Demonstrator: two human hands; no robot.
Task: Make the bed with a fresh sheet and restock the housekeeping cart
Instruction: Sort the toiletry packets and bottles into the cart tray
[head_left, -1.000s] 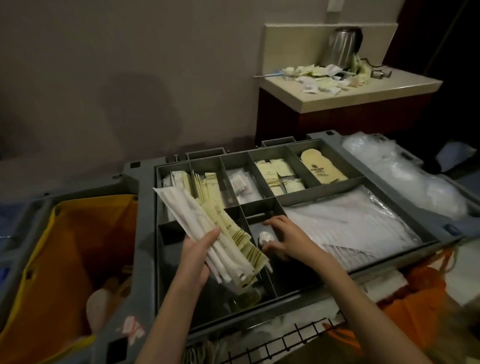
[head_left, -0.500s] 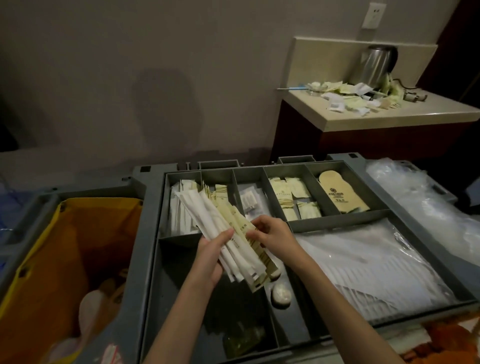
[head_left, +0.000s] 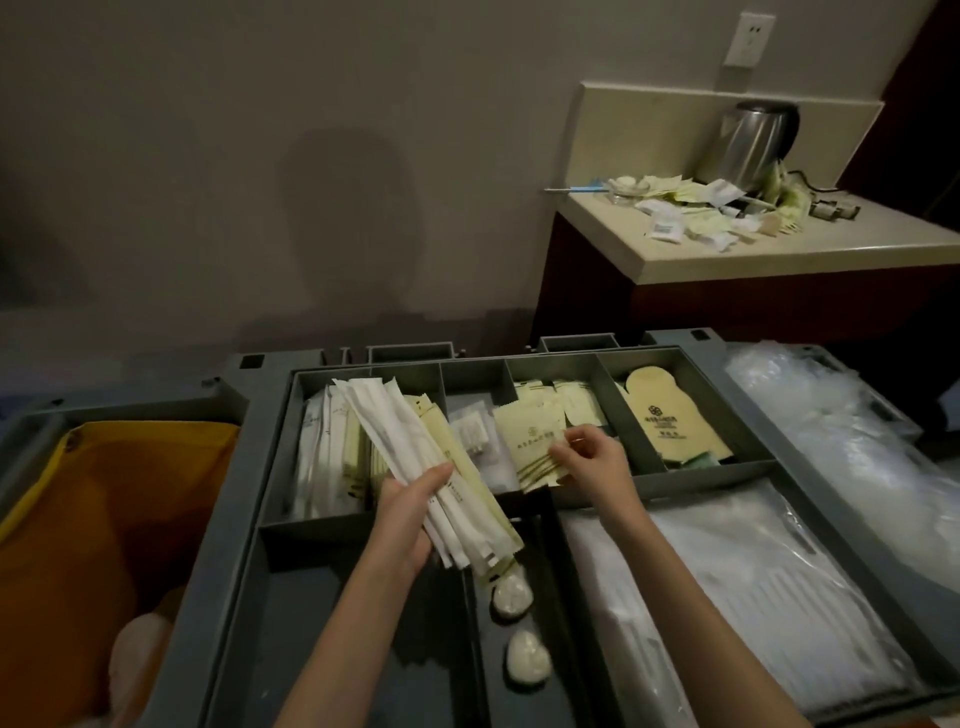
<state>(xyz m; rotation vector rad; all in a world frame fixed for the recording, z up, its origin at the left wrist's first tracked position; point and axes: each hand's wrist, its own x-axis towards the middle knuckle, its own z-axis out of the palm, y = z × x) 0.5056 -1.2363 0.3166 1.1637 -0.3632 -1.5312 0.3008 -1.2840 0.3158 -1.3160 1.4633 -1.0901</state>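
Since half a second ago the right hand (head_left: 587, 462) has left the bundle and moved right, where its fingers now pinch a small fan of yellow sachets (head_left: 535, 452) over the middle back compartment of the grey cart tray (head_left: 270, 431). The left hand (head_left: 410, 514) grips the bundle of long white and yellow packets (head_left: 415, 457), thumb across the top, slanting over the divider between the back-left compartment and the front one. That back-left compartment holds more long packets (head_left: 332, 441) standing on edge; next to it lie clear-wrapped small items (head_left: 472, 436), then flat yellow sachets, and the far-right compartment has a yellow mitt-shaped packet (head_left: 670, 421). Two small white wrapped pieces (head_left: 524, 660) lie in the narrow front channel, and the wide front-right section holds clear plastic-wrapped white goods (head_left: 753, 587). A yellow bag (head_left: 104, 499) hangs on the cart's left side, crumpled clear plastic (head_left: 852, 452) on its right. Beyond, against a plain wall, a beige counter (head_left: 779, 254) carries a steel kettle (head_left: 753, 145) and scattered packets.
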